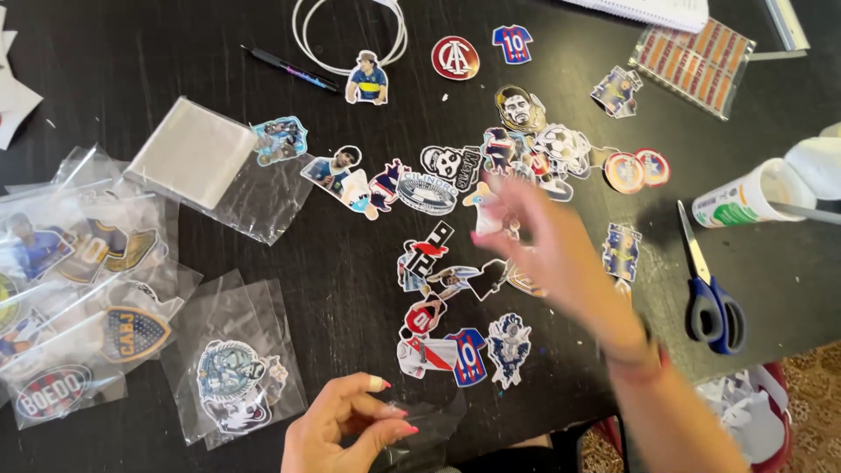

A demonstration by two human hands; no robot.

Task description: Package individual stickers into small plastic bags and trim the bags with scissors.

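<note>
Two hands work here: the left hand (346,420) pinches a clear little bag (420,429) at the table's (105,79) near edge, while the blurry right hand (534,236), fingers spread, reaches over the stickers (438,263).

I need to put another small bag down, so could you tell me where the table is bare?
Bare table shows at the far left, between the black pen and the white paper scraps. Another bare strip lies between the scissors and the white tube. The middle, under the right hand, is crowded with stickers.
</note>
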